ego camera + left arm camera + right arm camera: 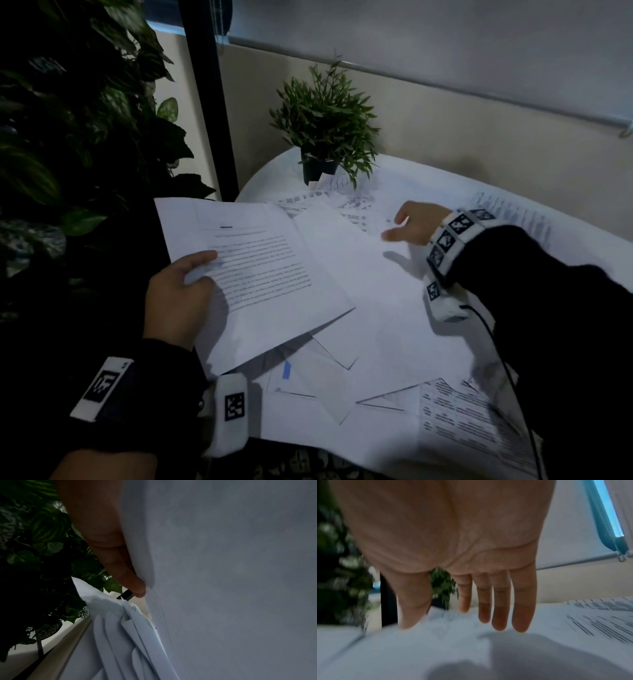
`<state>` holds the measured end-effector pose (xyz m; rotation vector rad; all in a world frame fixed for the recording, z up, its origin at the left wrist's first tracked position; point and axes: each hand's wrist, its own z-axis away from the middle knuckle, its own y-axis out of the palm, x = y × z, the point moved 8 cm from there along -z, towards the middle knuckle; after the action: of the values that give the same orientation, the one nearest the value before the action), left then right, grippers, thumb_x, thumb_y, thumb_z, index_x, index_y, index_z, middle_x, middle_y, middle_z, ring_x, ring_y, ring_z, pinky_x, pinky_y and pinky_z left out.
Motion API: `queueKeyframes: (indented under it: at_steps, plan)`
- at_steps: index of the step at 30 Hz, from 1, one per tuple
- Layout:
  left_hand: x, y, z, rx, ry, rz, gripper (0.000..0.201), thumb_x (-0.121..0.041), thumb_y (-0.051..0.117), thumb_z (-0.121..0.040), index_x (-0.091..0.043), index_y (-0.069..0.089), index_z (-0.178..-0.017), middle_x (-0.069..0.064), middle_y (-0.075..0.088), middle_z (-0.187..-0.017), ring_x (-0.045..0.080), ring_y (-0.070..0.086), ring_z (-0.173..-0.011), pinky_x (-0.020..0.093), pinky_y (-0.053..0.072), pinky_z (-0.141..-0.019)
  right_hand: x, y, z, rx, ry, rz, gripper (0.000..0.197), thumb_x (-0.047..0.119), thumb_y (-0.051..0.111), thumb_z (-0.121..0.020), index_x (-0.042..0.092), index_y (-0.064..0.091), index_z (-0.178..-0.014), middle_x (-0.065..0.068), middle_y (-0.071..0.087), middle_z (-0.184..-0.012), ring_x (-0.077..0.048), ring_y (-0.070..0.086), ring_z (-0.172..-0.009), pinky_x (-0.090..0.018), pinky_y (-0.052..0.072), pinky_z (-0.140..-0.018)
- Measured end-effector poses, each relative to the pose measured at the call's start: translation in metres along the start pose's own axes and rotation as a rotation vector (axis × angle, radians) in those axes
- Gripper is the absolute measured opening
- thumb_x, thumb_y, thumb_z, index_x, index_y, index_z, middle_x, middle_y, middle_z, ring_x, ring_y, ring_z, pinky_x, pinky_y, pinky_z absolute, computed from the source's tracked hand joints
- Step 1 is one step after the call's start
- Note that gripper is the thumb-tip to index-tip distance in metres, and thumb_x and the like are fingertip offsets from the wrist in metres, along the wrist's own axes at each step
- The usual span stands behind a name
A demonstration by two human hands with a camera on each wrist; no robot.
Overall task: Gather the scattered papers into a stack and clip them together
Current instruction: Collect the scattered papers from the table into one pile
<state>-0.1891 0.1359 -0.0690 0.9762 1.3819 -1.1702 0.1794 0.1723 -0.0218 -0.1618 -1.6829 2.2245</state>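
On table (pixel 428 178): potted plant (pixel 323 116) in dark pot (pixel 317 169), scattered papers (pixel 376 308).

Held sheet (pixel 260 270): lines of printed text under a short dark bar, too small and blurred to read
Table sheet at the near right (pixel 459 421): rows of dark printed entries in columns, not legible
Sheets near the potted plant (pixel 346 205): short printed dashes in rows, unreadable
Sheet at the far right (pixel 507 212): faint grey paragraphs, unreadable
Left wrist band (pixel 102 387): a black square with a white glyph, no readable letters
Left wrist camera (pixel 234 406): a black-and-white coded square marker
Right wrist band (pixel 448 240): several such coded squares, no words
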Motion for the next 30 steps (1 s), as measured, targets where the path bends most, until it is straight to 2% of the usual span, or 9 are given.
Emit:
queueKeyframes:
  at_steps: [3, 7, 13, 16, 18, 20, 23, 26, 30]
  plan:
    - [0.000, -0.003, 0.001, -0.026, 0.006, -0.017, 0.036, 0.011, 0.044, -0.088, -0.008, 0.066, -0.109, 0.011, 0.063, -0.116, 0.023, 0.058, -0.109, 0.036, 0.046, -0.100, -0.011, 0.045, -0.001, 0.032, 0.050, 0.021, 0.069, 0.047, 0.076, -0.069, 0.015, 0.052, -0.125, -0.010, 0.055, -0.126, -0.032, 0.053, -0.116, -0.041, 0.044, -0.097]
    - [-0.001, -0.002, 0.002, -0.020, -0.009, 0.023, 0.037, 0.010, 0.045, -0.087, -0.016, 0.065, -0.104, 0.008, 0.064, -0.115, 0.023, 0.059, -0.109, 0.033, 0.048, -0.098, -0.009, 0.032, 0.016, 0.078, 0.060, 0.059, 0.042, 0.027, 0.063, -0.086, 0.007, 0.058, -0.123, -0.011, 0.055, -0.131, -0.028, 0.052, -0.120, -0.031, 0.041, -0.099]
    - [-0.017, 0.018, 0.008, -0.019, 0.009, 0.243, 0.014, -0.010, 0.060, -0.091, -0.018, 0.071, -0.093, -0.007, 0.072, -0.096, 0.018, 0.065, -0.107, 0.010, 0.050, -0.080, 0.079, -0.066, 0.116, -0.337, -0.297, -0.228, 0.042, 0.017, 0.049, -0.087, 0.021, 0.052, -0.128, -0.009, 0.060, -0.123, -0.026, 0.055, -0.108, -0.030, 0.041, -0.088]
    - [-0.018, 0.052, 0.024, 0.257, -0.179, 0.571, 0.028, -0.042, 0.064, -0.083, -0.019, 0.076, -0.095, -0.002, 0.075, -0.100, 0.017, 0.070, -0.099, 0.032, 0.055, -0.085, 0.174, -0.004, 0.174, -0.128, -0.686, -0.089, 0.031, 0.021, 0.048, -0.087, 0.019, 0.052, -0.118, -0.009, 0.062, -0.108, -0.028, 0.056, -0.097, -0.036, 0.046, -0.083]
    - [-0.022, 0.053, 0.029, 0.305, -0.133, 0.476, 0.025, -0.026, 0.060, -0.090, -0.014, 0.069, -0.110, -0.002, 0.075, -0.102, 0.013, 0.069, -0.097, 0.026, 0.054, -0.081, 0.199, 0.037, 0.184, 0.164, -0.784, -0.105, 0.016, 0.029, 0.050, -0.092, 0.016, 0.052, -0.101, -0.005, 0.057, -0.097, -0.020, 0.053, -0.088, -0.030, 0.045, -0.075]
    - [-0.016, 0.033, 0.018, 0.167, -0.033, 0.154, 0.018, 0.000, 0.058, -0.088, -0.009, 0.067, -0.100, -0.001, 0.073, -0.089, 0.016, 0.069, -0.088, 0.016, 0.053, -0.066, 0.178, 0.046, 0.157, 0.273, -0.711, -0.223, 0.034, 0.047, 0.050, -0.092, 0.019, 0.056, -0.111, -0.002, 0.060, -0.109, -0.014, 0.054, -0.097, -0.024, 0.043, -0.082]
    - [0.002, -0.004, -0.006, -0.007, 0.031, -0.148, 0.031, 0.005, 0.058, -0.083, -0.011, 0.064, -0.109, 0.007, 0.066, -0.106, 0.027, 0.063, -0.102, 0.029, 0.049, -0.084, 0.086, 0.042, 0.099, 0.062, -0.305, -0.060, 0.065, 0.060, 0.049, -0.085, 0.019, 0.042, -0.135, -0.009, 0.048, -0.136, -0.026, 0.046, -0.124, -0.039, 0.040, -0.101]
    - [0.005, -0.019, -0.015, -0.008, 0.050, -0.274, 0.055, 0.003, 0.063, -0.081, -0.009, 0.046, -0.132, 0.010, 0.058, -0.124, 0.027, 0.056, -0.112, 0.038, 0.043, -0.095, 0.008, 0.068, 0.082, 0.089, 0.031, 0.280, 0.090, 0.070, 0.051, -0.075, 0.013, 0.026, -0.139, -0.016, 0.041, -0.134, -0.036, 0.044, -0.119, -0.046, 0.044, -0.095]
    - [-0.009, -0.008, -0.003, 0.071, 0.101, -0.158, 0.089, 0.014, 0.057, -0.082, -0.023, 0.011, -0.148, -0.005, 0.040, -0.130, 0.012, 0.042, -0.116, 0.032, 0.035, -0.098, 0.001, 0.083, 0.084, 0.135, -0.011, 0.200, 0.073, 0.060, 0.055, -0.077, 0.013, 0.031, -0.127, -0.010, 0.055, -0.105, -0.031, 0.057, -0.098, -0.036, 0.048, -0.075]
